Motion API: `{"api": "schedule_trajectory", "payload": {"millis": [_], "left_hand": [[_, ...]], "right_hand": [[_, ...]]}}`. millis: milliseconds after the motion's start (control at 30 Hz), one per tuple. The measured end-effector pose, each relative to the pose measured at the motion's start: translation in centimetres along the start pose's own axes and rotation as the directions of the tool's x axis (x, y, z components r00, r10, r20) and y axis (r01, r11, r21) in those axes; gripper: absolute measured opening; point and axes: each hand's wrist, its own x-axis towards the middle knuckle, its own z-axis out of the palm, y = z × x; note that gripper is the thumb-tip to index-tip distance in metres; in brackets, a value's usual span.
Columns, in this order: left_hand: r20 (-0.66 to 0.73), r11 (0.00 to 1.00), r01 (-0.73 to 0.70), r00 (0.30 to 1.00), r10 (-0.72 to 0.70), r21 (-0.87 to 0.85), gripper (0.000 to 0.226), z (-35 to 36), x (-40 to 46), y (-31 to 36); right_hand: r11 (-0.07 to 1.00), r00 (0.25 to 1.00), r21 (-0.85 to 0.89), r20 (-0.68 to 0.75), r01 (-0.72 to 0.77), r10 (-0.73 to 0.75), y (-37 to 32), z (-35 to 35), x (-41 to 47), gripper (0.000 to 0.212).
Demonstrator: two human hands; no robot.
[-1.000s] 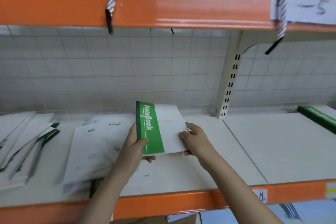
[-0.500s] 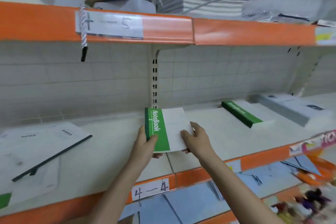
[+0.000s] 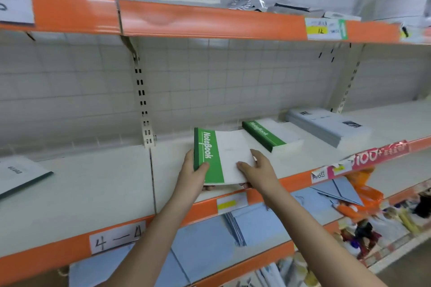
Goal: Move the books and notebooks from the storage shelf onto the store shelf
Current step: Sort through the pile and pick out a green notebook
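A green-and-white stack of notebooks (image 3: 227, 151) marked "NoteBook" hangs just above the white shelf board (image 3: 98, 184) with its orange front edge. My left hand (image 3: 193, 173) grips the green spine side, thumb on the cover. My right hand (image 3: 257, 168) holds the white right edge, thumb on top and fingers beneath. A second green-and-white notebook stack (image 3: 270, 135) lies on the shelf just behind and to the right. Further right sits a grey-blue stack of books (image 3: 326, 126).
A dark-edged white book (image 3: 21, 175) lies at the far left of the shelf. A slotted upright (image 3: 142, 100) stands at the back. The shelf above carries packets and cables. Blue envelopes (image 3: 256, 221) and an orange bag (image 3: 363, 196) fill the shelf below.
The view has swung right along the shelf, and both hands have carried the notebook stack right with it, close to the second green stack. Both grips are unchanged.
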Motion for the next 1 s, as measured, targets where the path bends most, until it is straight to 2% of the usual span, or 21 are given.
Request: {"api": "schedule_trajectory", "payload": {"millis": [200,367,467,600,1000], "left_hand": [[0.016,1.000,0.008,1.000,-0.008,-0.004,0.036,4.3,1.5,-0.5],[0.020,1.000,-0.020,1.000,0.020,0.012,0.041,7.9,3.4,-1.0],[0.027,0.999,-0.031,0.999,0.031,-0.018,0.046,9.9,4.2,-0.9],[0.022,0.999,-0.023,0.999,0.024,-0.040,0.042,12.7,7.1,-0.5],[0.013,0.999,0.001,1.000,0.000,-0.046,0.043,18.7,13.5,0.4]], "right_hand": [[0.998,0.998,0.057,-0.054,-0.026,0.029,1.1,-3.7,1.2,0.018],[0.998,0.994,0.050,-0.100,-0.031,0.036,2.3,-6.4,3.5,0.025],[0.998,0.995,0.069,-0.099,-0.008,0.015,2.5,-7.9,5.1,0.028],[0.996,0.997,0.093,-0.078,-0.001,0.008,2.4,-10.0,8.0,0.026],[0.980,0.997,0.192,-0.039,-0.056,0.065,2.0,-14.4,16.0,0.027]]}}
